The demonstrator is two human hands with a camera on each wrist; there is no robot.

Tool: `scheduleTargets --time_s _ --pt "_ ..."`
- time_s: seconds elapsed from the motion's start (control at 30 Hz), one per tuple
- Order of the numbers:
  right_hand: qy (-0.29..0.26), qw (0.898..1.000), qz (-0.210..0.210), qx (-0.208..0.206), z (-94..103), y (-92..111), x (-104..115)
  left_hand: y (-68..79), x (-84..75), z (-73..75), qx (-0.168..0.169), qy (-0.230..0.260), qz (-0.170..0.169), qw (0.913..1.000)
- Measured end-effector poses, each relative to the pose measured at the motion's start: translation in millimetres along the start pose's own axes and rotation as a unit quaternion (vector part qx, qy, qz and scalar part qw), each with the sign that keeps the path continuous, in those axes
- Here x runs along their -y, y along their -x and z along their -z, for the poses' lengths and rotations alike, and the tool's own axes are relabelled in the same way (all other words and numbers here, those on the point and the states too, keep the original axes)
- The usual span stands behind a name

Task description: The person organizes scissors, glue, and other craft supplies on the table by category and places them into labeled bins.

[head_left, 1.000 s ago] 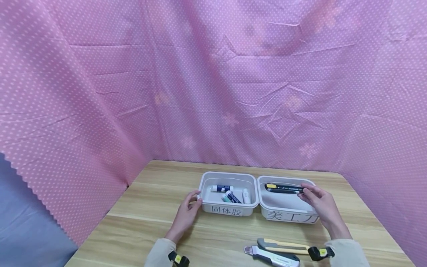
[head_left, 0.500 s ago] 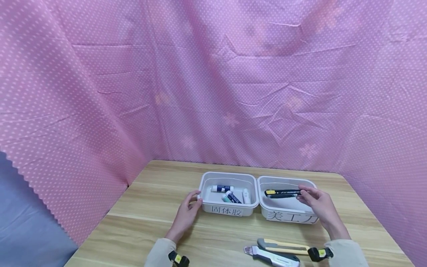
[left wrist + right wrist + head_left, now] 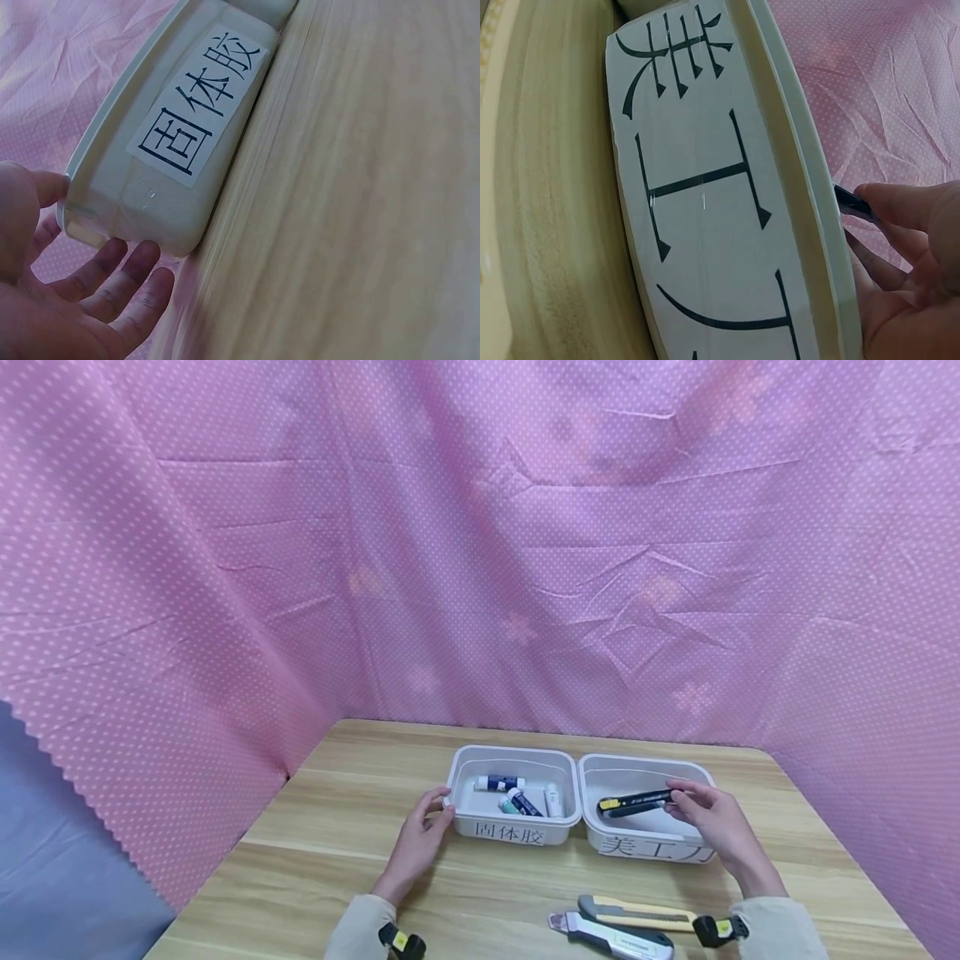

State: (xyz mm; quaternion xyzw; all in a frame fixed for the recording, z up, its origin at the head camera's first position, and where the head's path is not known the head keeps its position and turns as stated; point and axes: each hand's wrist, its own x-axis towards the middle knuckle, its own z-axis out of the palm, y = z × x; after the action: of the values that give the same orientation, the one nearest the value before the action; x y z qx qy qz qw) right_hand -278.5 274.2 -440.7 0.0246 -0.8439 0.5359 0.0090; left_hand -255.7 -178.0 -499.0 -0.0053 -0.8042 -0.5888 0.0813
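Observation:
My right hand (image 3: 712, 814) pinches one end of a black utility knife (image 3: 637, 799) with a yellow slider, held slantwise over the right white plastic box (image 3: 645, 766). A dark, slim shape (image 3: 637, 810) shows just beneath the knife. In the right wrist view only the knife's dark end (image 3: 853, 202) shows between thumb and fingers; the box wall hides the rest. My left hand (image 3: 422, 839) grips the left front corner of the left white plastic box (image 3: 517, 752). In the left wrist view its thumb (image 3: 51, 187) lies at the rim, the other fingers below.
Glue sticks (image 3: 501, 783) lie in the left box. Both boxes carry a front label (image 3: 199, 109) with Chinese characters and stand side by side. On the table (image 3: 300, 860) in front lie a yellow utility knife (image 3: 637, 913) and a white-and-black one (image 3: 615, 938). Pink cloth (image 3: 525, 568) hangs behind.
The black utility knife has come lower into the right box, its yellow end tilting down and toward me. My right hand has shifted slightly left. The left hand has stayed put.

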Motion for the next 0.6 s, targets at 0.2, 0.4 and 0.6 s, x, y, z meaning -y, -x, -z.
scheduleTargets --time_s 0.2,0.4,0.6 --pt "0.018 1.0 -0.015 0.001 2.0 -0.9 1.5 -2.7 4.2 -0.3 -0.001 0.004 -0.007 1.0" --pt "0.017 1.0 -0.025 -0.001 2.6 -1.5 1.9 -3.6 6.0 -0.1 -0.001 0.007 -0.007 1.0" --pt "0.01 1.0 -0.022 -0.013 2.7 -1.6 -1.1 -3.3 5.3 -0.4 -0.001 0.0 -0.007 1.0"
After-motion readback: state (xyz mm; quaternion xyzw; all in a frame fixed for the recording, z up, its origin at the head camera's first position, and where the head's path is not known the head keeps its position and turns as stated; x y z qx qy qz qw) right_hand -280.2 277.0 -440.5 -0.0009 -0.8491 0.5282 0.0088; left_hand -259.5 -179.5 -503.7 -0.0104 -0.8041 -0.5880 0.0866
